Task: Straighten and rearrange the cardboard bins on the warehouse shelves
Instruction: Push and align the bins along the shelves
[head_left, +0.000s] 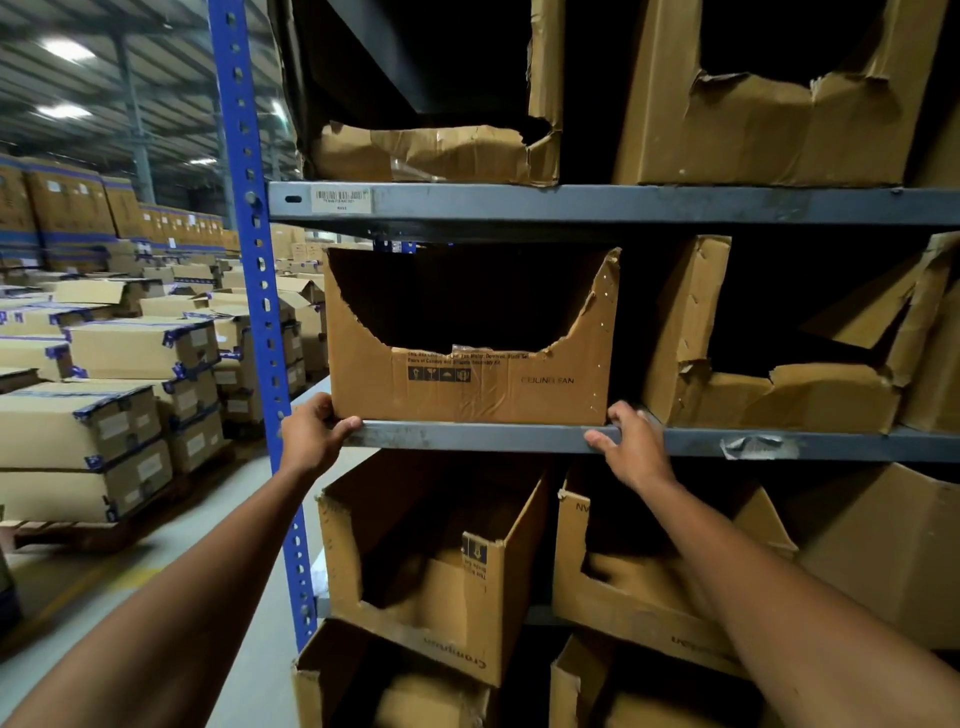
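I see a brown cardboard bin with a curved cut-out front and the print "CEILING FAN" (470, 387) standing on the grey metal shelf (519, 438), at the left end of it, just beside the blue perforated steel upright (253, 260). My left hand (311, 434) holds the lower left corner of this bin: the fingers are curled around the side of it and the thumb lies along the front edge of the shelf. My right hand (631, 447) is at the lower right corner, the fingers curled behind the corner and the thumb on the shelf edge; I cannot tell how firmly it grips the cardboard. To the right on the same shelf stands a torn, crumpled brown cardboard bin (769, 364), apart from the first one by a dark gap. On the shelf below, a tilted open brown cardboard bin (457, 597) leans forward. Far left, stacks of sealed brown cartons with blue tape (119, 364) stand on the warehouse floor.
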